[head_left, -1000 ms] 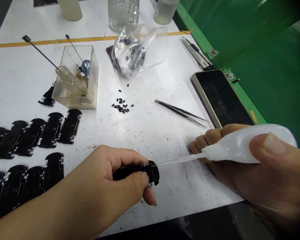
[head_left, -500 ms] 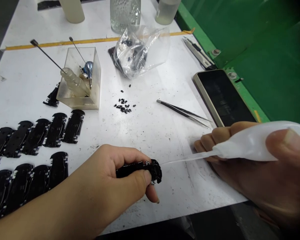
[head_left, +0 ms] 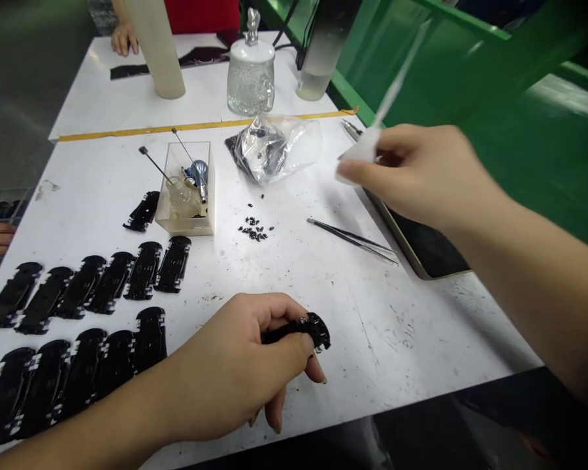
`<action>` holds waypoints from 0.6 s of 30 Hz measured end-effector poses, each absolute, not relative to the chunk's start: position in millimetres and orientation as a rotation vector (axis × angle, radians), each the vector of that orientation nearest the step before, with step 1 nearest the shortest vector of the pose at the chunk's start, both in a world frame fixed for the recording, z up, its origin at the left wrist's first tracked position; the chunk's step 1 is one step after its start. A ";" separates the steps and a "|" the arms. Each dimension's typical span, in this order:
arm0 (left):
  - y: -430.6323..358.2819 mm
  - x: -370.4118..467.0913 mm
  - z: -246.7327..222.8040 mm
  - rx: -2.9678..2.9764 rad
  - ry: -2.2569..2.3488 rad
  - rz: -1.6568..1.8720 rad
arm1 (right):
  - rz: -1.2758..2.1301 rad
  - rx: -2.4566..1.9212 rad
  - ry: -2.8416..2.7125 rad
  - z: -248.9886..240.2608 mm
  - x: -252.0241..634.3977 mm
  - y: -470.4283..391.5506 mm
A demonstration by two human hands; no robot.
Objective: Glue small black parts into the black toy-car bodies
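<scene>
A small black plastic part point(head_left: 317, 330) is pinched between the thumb and fingers of my left hand point(head_left: 255, 359), low over the front of the white table. My right hand point(head_left: 411, 170) grips a white squeeze bottle point(head_left: 365, 149), its thin nozzle pointing up and away; the bottle is blurred and partly hidden by the fingers. Black tweezers point(head_left: 350, 239) lie on the table between the hands. Beyond my left hand is a small pile of tiny black pieces point(head_left: 255, 230). Rows of similar black parts point(head_left: 110, 282) lie at the left.
A clear box point(head_left: 203, 226) holds a small bottle and tools. Behind are a plastic bag point(head_left: 269, 153), a lidded glass mug point(head_left: 249, 78) and tall containers. A phone point(head_left: 428, 245) lies under my right forearm. Other people's hands show at the far left and back.
My right hand has lifted the bottle away from the black part, up and back, and its nozzle now points upward. My left hand still holds the part. The view has tilted up, showing more of the background.
</scene>
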State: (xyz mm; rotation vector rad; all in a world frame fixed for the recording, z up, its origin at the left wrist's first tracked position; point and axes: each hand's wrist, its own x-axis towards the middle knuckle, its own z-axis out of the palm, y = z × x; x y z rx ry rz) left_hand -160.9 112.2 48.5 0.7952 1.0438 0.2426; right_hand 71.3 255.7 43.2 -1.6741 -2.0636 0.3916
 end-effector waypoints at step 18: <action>111.6 -160.8 42.8 0.754 1.048 0.332 | 0.676 -1.609 -2.423 37.4 94.3 210.8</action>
